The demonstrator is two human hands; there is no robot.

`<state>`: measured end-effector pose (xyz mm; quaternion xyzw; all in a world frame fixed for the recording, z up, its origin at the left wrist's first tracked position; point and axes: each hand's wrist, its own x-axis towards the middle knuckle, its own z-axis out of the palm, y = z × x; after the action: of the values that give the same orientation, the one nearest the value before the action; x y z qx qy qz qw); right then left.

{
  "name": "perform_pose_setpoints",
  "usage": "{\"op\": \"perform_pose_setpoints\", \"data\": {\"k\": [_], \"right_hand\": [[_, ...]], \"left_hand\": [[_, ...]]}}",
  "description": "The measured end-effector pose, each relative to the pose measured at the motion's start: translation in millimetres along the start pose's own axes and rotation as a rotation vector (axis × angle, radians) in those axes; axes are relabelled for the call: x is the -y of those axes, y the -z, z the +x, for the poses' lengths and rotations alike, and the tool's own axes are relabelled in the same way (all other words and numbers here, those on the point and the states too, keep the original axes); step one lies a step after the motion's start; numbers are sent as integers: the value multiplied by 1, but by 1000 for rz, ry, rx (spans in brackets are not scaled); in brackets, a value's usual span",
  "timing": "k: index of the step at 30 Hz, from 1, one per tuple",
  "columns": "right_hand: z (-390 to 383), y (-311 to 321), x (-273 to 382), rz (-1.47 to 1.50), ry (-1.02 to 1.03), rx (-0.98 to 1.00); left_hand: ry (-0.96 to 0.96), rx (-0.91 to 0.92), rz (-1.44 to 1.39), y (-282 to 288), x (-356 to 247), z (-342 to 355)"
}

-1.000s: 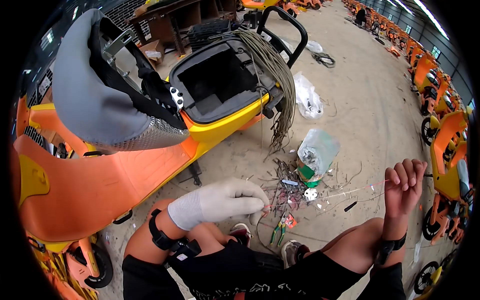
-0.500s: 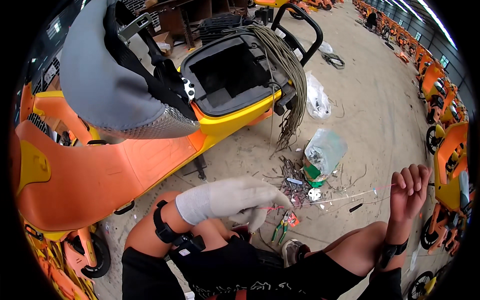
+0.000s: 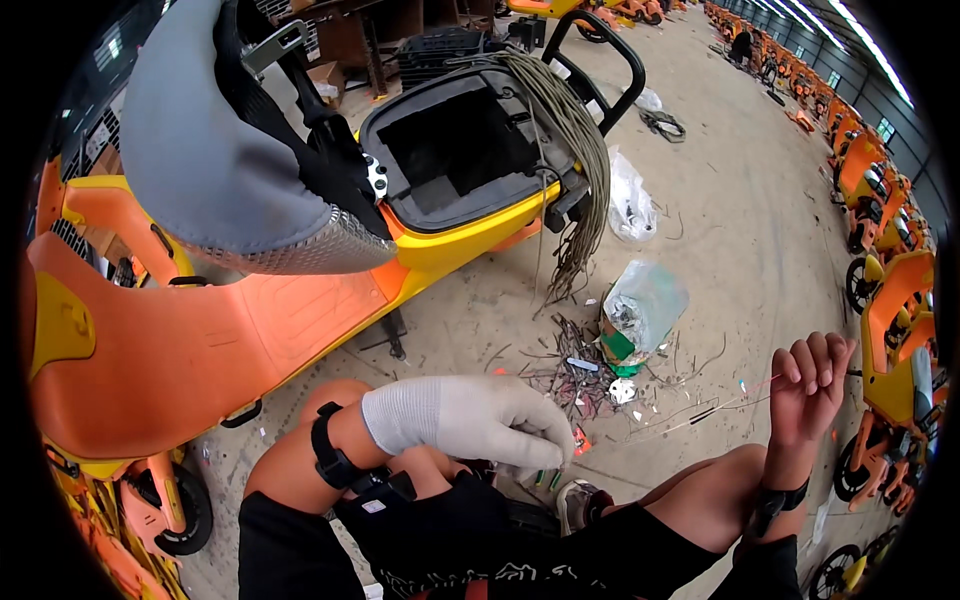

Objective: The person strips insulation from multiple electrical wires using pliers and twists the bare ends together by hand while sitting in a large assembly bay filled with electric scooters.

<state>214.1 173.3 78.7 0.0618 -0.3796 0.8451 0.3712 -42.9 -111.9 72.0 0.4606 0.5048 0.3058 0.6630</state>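
Observation:
My left hand [image 3: 490,422], in a whitish knit glove, hovers in front of my knees. Its fingers bend down toward the thumb, and whatever may lie between them is hidden. Below its fingertips, green-handled pliers [image 3: 550,478] on the floor are mostly covered. Out to the right, my bare right hand [image 3: 812,378] is closed, pinching a thin wire [image 3: 735,405] with a reddish part at the fingers. The wire's pale strands and a short black section trail leftward, ending apart from my glove.
An orange and yellow scooter [image 3: 320,310] stands at left, its grey seat [image 3: 220,150] raised over an open compartment. Cables [image 3: 570,130] hang off its rear. A plastic bag of scraps [image 3: 645,310] and cut wire bits [image 3: 575,365] lie ahead. More scooters [image 3: 890,330] line the right.
The reddish wire that stretched from my right hand to my left glove no longer reaches the glove and hangs loose. My left hand has turned, fingers downward, and now covers most of the pliers.

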Motion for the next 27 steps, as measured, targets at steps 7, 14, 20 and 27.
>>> {"op": "perform_pose_setpoints", "data": {"k": [7,14,20,27], "right_hand": [[-3,-10,-3,-13,4,10],[-12,-14,-3,-64,-4,28],[-12,-26,-1,-57,10,111],[-15,-15,4,-79,6,46]], "left_hand": [[-11,22,252,-4,10,11],[2,-41,525,-10,18,22],[-183,16,515,-14,30,26],[-299,50,492,-12,30,27]]}}
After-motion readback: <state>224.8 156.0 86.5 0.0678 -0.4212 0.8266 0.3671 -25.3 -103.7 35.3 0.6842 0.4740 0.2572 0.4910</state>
